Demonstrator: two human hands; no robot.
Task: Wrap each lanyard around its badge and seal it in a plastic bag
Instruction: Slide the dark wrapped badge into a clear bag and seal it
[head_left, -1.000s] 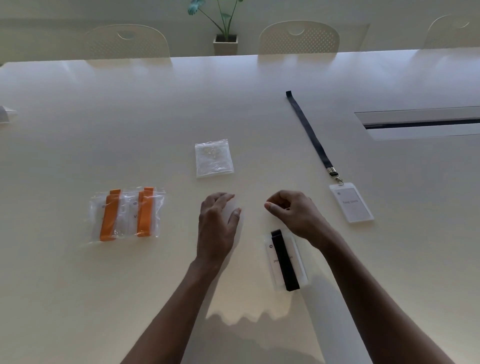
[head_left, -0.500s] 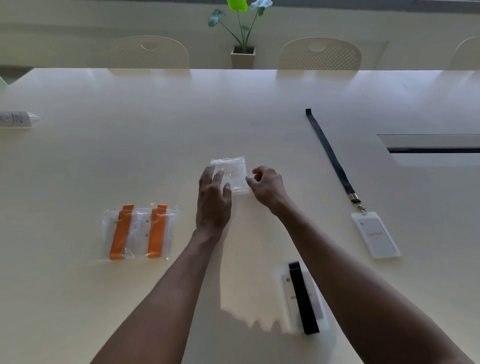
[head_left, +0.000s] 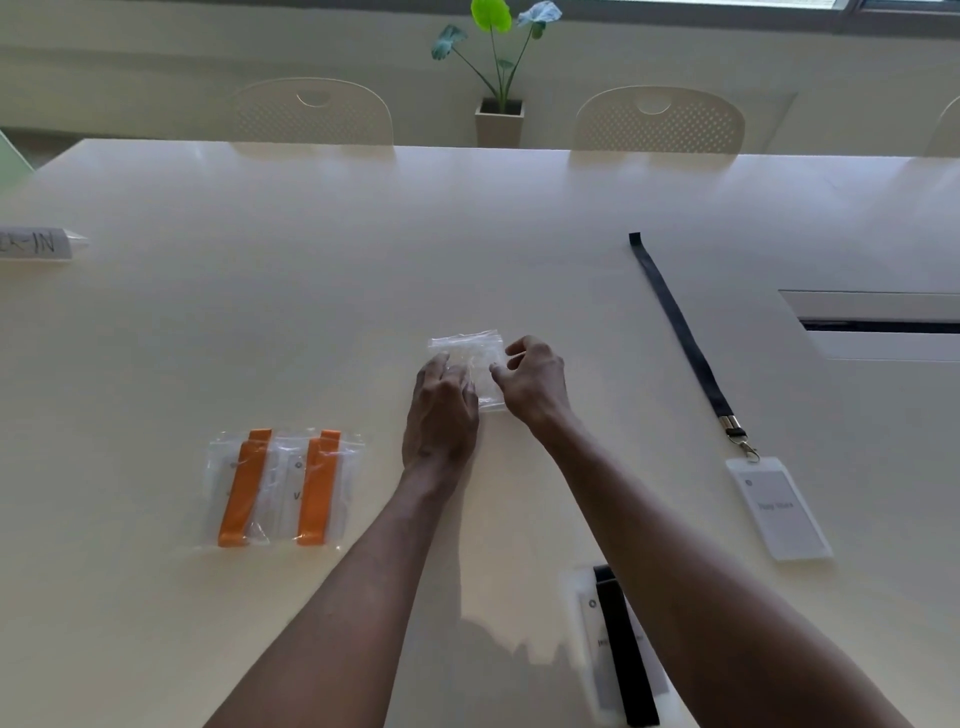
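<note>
- At table (head_left: 311, 312) ctr, we've moved off wrapped badge (head_left: 621, 654), 5 o'clock, onto clear bag (head_left: 467, 347).
- L hand (head_left: 441, 415) fingers flat, pressing it; R hand (head_left: 537, 387) fingers curled, pinching 3 o'clock edge.

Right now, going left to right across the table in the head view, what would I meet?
Bagged orange lanyards → left hand → clear bag → right hand → badge wrapped in black lanyard → unwrapped badge.
</note>
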